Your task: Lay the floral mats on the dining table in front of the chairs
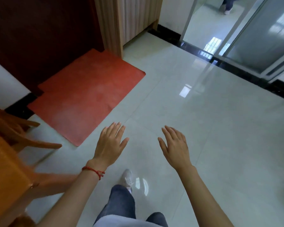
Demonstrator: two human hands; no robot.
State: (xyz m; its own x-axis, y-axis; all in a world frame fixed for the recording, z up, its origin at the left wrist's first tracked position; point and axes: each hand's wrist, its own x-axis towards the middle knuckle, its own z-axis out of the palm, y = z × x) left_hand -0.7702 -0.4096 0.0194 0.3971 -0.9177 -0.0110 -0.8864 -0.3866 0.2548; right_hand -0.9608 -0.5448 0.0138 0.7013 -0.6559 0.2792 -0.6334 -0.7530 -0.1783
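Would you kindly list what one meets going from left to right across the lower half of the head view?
Wooden table → chair leg → left hand → shoe → right hand, all over the pale tiled floor. Both hands are open and hold nothing.

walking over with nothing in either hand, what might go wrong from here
1. Neither the left hand nor the right hand holds anything, and no floral mat is in view, so the mats have yet to be fetched.
2. The glossy tiled floor may be slippery underfoot.
3. A wooden chair leg juts out low on the left, and the red floor mat has an edge close to the walking path; either might catch a foot.
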